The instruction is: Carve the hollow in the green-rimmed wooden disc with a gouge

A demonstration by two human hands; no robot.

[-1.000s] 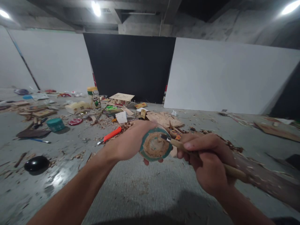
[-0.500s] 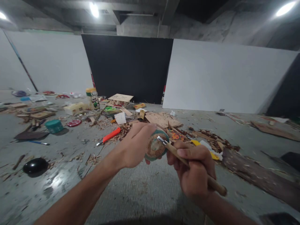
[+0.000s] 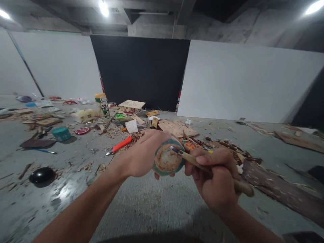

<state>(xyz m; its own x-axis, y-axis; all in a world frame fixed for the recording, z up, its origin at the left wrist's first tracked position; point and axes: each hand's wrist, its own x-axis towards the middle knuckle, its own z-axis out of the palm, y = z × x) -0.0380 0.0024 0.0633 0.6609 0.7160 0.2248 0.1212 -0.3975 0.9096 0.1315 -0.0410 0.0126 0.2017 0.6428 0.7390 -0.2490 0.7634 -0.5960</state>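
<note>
My left hand (image 3: pixel 144 153) is wrapped round a small round wooden piece (image 3: pixel 167 161) with a teal rim and a hollowed, light-brown face turned toward me. My right hand (image 3: pixel 215 180) grips a wooden-handled carving gouge (image 3: pixel 199 165) in a fist. The gouge's metal tip (image 3: pixel 174 149) rests on the upper right edge of the hollow. Both hands hover above the grey floor (image 3: pixel 157 202).
Wood chips and scraps (image 3: pixel 227 148) lie just beyond my hands. An orange-handled knife (image 3: pixel 120 145), a teal tin (image 3: pixel 60 134), a red lid (image 3: pixel 82 130), a black oval object (image 3: pixel 42 175), a labelled can (image 3: pixel 102 104), plywood pieces (image 3: pixel 177 128) and a long bark slab (image 3: pixel 283 192) litter the floor.
The wooden piece's hollow has turned back to face me after tilting sideways. My right hand and the gouge shifted slightly, the tip staying at the rim.
</note>
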